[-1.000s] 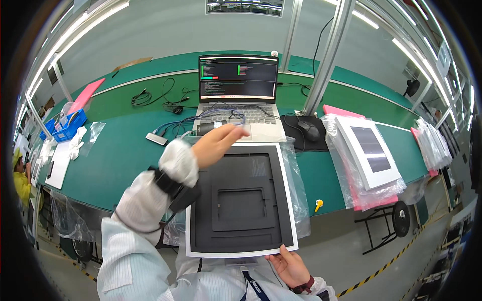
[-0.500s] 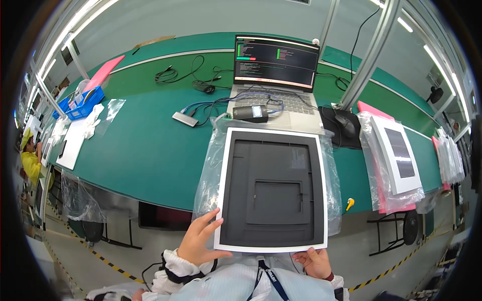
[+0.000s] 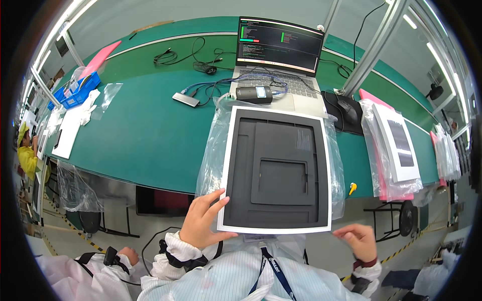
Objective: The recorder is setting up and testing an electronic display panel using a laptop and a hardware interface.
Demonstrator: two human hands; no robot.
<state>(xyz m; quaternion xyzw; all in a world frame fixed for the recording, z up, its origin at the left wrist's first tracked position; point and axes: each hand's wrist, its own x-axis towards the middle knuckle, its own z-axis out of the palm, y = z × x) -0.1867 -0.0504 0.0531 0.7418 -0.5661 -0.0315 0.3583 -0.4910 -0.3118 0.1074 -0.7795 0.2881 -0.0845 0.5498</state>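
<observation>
A rectangular panel with a white border (image 3: pixel 225 173) and a recessed black inside (image 3: pixel 241 175) lies in front of me, its near edge jutting past the table. Clear plastic wrap (image 3: pixel 213 150) spreads from under it on both sides. My left hand (image 3: pixel 202 220) is at the panel's lower left corner, fingers spread against the left border and thumb along the near edge. Off the lower right corner, my right hand (image 3: pixel 359 242) is apart from the panel, with its fingers loosely stretched toward it and nothing visible in them.
Behind the panel stand a laptop (image 3: pixel 278 52), a black device (image 3: pixel 253 94) with cables and a grey hub (image 3: pixel 186 99). A mouse (image 3: pixel 347 111) and a wrapped white panel (image 3: pixel 394 140) are on the right. A blue bin (image 3: pixel 83 90) stands left. Another person's hand (image 3: pixel 130 256) shows lower left.
My right hand has let go of the panel's near edge and moved off to the right. The left stays at the corner. Another person's sleeve and hand have come in at lower left.
</observation>
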